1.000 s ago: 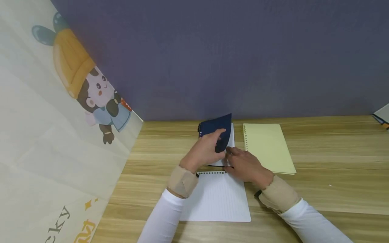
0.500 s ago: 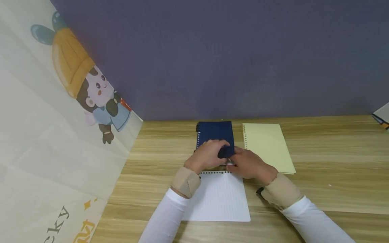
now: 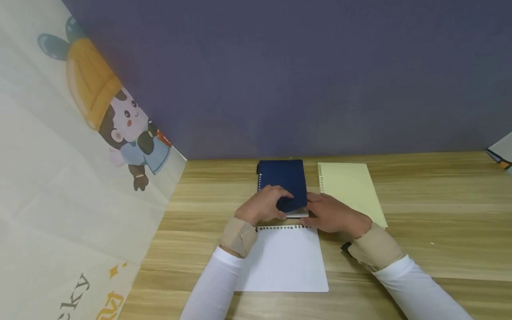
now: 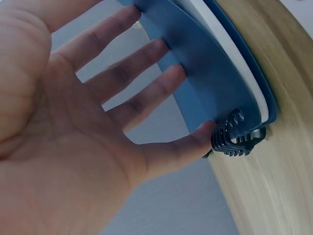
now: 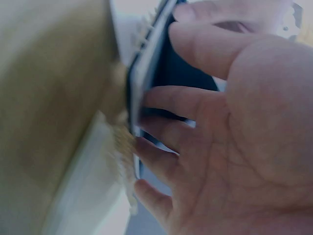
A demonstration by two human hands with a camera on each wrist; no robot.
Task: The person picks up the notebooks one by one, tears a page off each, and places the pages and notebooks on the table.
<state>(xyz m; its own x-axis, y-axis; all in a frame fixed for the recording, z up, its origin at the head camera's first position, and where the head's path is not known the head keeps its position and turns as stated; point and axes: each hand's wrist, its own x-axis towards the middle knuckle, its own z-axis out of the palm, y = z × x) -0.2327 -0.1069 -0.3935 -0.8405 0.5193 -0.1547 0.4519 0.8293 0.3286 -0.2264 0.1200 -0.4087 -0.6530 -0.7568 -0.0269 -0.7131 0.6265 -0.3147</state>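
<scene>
A navy ring-bound notebook [image 3: 282, 173] lies near the back of the table, its cover nearly down and the front right corner slightly raised over white pages. My left hand [image 3: 262, 205] rests on the cover's front part. In the left wrist view its fairly straight fingertips [image 4: 173, 76] touch the blue cover, the little finger close to the black rings [image 4: 234, 139]. My right hand [image 3: 334, 215] is at the notebook's right edge; in the right wrist view its extended fingers [image 5: 178, 100] touch the page edges. A lined white sheet [image 3: 286, 262] with punched holes lies in front.
A pale yellow notebook [image 3: 348, 182] lies right of the navy one, partly behind my right hand. A dark panel [image 3: 300, 80] stands along the table's back edge. A white printed sheet [image 3: 72, 200] hangs at the left. Something white and dark [image 3: 502, 153] shows at the far right.
The navy cover has swung down over the white pages. My left hand has come down with it and loosened from the cover's edge. My right hand has shifted slightly right along the notebook's edge.
</scene>
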